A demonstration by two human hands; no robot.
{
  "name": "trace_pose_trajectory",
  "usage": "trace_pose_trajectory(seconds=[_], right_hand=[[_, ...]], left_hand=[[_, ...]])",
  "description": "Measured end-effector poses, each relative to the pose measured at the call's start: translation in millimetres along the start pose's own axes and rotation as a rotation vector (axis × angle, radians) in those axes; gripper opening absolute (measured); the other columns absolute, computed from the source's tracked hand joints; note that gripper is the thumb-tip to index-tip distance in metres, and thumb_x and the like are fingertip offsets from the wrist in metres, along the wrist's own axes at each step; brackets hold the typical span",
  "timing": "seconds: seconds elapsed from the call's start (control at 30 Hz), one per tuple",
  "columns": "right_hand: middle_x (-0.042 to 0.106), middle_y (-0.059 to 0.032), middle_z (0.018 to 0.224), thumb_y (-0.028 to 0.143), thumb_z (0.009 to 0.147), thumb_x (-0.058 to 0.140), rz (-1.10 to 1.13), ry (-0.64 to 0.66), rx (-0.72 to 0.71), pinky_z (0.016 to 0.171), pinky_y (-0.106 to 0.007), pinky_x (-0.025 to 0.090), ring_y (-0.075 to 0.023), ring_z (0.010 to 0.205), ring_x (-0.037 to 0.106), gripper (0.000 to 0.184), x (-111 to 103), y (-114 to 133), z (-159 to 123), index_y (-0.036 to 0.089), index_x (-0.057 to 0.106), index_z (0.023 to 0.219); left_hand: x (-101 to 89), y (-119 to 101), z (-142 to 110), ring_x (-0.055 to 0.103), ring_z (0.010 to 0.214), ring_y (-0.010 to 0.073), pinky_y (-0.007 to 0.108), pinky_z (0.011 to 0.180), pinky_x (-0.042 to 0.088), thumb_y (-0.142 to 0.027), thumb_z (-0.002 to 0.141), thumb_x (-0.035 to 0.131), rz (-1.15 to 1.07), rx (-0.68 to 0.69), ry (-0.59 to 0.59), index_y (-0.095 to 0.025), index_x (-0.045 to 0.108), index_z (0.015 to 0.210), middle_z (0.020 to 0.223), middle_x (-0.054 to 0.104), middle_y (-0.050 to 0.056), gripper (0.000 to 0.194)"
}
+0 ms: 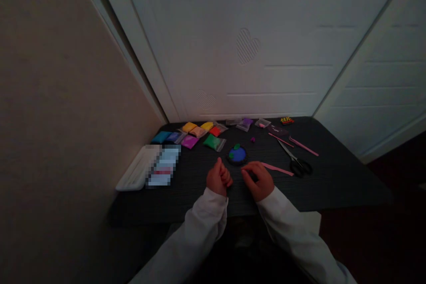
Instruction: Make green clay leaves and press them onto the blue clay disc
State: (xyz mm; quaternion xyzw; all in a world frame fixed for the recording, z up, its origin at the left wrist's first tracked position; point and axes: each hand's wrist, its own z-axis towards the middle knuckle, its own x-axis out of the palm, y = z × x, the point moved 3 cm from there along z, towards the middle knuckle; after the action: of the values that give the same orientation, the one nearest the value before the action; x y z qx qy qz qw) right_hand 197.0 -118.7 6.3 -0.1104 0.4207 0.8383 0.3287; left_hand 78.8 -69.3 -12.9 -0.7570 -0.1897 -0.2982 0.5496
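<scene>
My left hand [218, 178] is closed with the fingers curled in and the thumb pointing up; whatever may be inside is hidden. To its right, my right hand [257, 180] bends its fingers toward the thumb in a loose pinch, and anything between the tips is too small to make out. Just beyond both hands lies a round clay piece [238, 155] with a blue middle, a dark rim and green clay pads [236, 147] on it. A small purple clay lump [253, 140] sits behind it. Beside my right hand is a flat pink strip tool [278, 169].
Black-handled scissors [296, 162], pink tweezers [303, 146] and a thin pink stick [281, 140] lie at the right. Several coloured clay packets [189, 141] spread along the back left, a green packet [213, 142] nearest. A white case [140, 168] stands at the left edge.
</scene>
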Motion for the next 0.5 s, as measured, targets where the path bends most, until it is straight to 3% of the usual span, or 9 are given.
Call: trace_pose_trajectory(seconds=[0.23,0.33,0.43,0.5], right_hand=[[0.057,-0.0049,0.075,0.02,0.076,0.047,0.005,-0.023,0.006,0.063,-0.029,0.046,-0.0153,0.071,0.054,0.013,-1.6,-1.6,0.0,0.019,0.06,0.079],[0.057,-0.0049,0.075,0.019,0.076,0.046,-0.008,-0.024,0.001,0.063,-0.029,0.046,-0.0152,0.072,0.054,0.013,-1.6,-1.5,0.5,0.019,0.059,0.079],[0.057,-0.0057,0.078,0.019,0.076,0.047,-0.037,-0.017,-0.011,0.068,-0.031,0.045,-0.0159,0.076,0.054,0.014,1.0,-1.0,1.1,0.019,0.06,0.082],[0.058,-0.0062,0.08,0.021,0.075,0.05,-0.067,-0.01,-0.024,0.071,-0.033,0.044,-0.0171,0.079,0.053,0.015,4.3,-1.0,1.0,0.019,0.061,0.085]], left_hand=[[0.5,-3.2,-1.6,0.027,0.031,0.0052,0.016,0.033,0.02,-0.022,0.065,0.043,-0.067,0.052,0.003,-0.019,0.041,0.063,0.039,0.028,-0.008,0.004],[1.7,-2.7,-1.0,0.042,0.038,0.0083,0.018,0.036,0.029,-0.019,0.065,0.042,-0.091,0.044,0.009,-0.019,0.046,0.08,0.048,0.044,-0.005,0.015],[4.3,-1.3,-0.5,0.06,0.066,0.0162,0.026,0.053,0.044,-0.016,0.066,0.042,-0.122,-0.004,0.041,-0.016,0.046,0.096,0.072,0.06,0.005,0.03],[6.7,0.1,-0.6,0.06,0.083,0.0199,0.03,0.065,0.045,-0.016,0.067,0.042,-0.141,-0.055,0.077,-0.015,0.044,0.105,0.088,0.061,0.011,0.038]])
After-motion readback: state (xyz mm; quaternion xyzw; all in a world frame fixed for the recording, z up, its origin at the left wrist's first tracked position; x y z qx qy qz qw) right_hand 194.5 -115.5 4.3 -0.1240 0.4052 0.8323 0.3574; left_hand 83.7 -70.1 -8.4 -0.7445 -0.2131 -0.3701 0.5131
